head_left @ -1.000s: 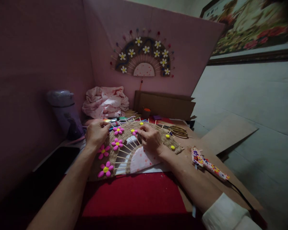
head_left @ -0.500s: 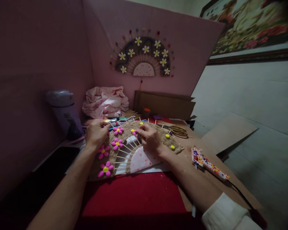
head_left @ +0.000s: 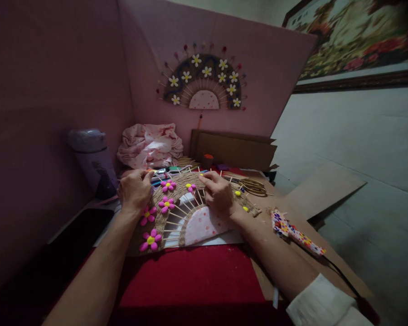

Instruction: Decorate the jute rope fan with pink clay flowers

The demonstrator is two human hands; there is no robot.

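A half-round fan of woven jute (head_left: 177, 206) lies in front of me, with wooden spokes, a pink dotted centre and several pink flowers (head_left: 166, 203) with yellow middles. My left hand (head_left: 133, 190) curls over the fan's upper left rim, fingers closed on the edge. My right hand (head_left: 219, 192) rests on the top of the weave, fingertips pinched near a yellow dot (head_left: 190, 185); what they pinch is too small to make out.
A patterned glue gun (head_left: 294, 232) with a black cord lies at the right. Scissors (head_left: 253, 185), sticks and pens sit behind the fan. A lilac flask (head_left: 91, 156) and pink cloth (head_left: 149, 145) stand at the back left. A dark phone (head_left: 78, 228) lies at the left. A finished fan (head_left: 202, 81) hangs on the pink wall.
My right hand has shifted slightly right and up along the weave. My left hand has barely moved on the rim.
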